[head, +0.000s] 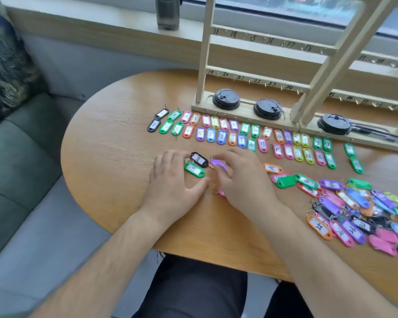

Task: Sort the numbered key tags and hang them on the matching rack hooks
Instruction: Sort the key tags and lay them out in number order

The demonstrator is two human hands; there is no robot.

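Two rows of numbered key tags (pixel 221 136) lie sorted in front of the wooden rack (pixel 257 40), whose rails carry written numbers and small hooks. An unsorted heap of tags (pixel 363 210) fills the table's right side. My left hand (pixel 172 184) lies flat on the table, fingers straight, its fingertips beside a black tag (pixel 199 159) and a green tag (pixel 194 170). My right hand (pixel 241 177) pinches a purple tag (pixel 217 163) just right of those two. A pink tag with a ring (pixel 220 191) peeks out under that hand.
Three black cup lids (pixel 267 109) sit on the rack's base. A dark bottle (pixel 167 12) stands on the window sill behind. The round wooden table (pixel 106 138) borders a grey sofa with a patterned cushion (pixel 7 65) on the left.
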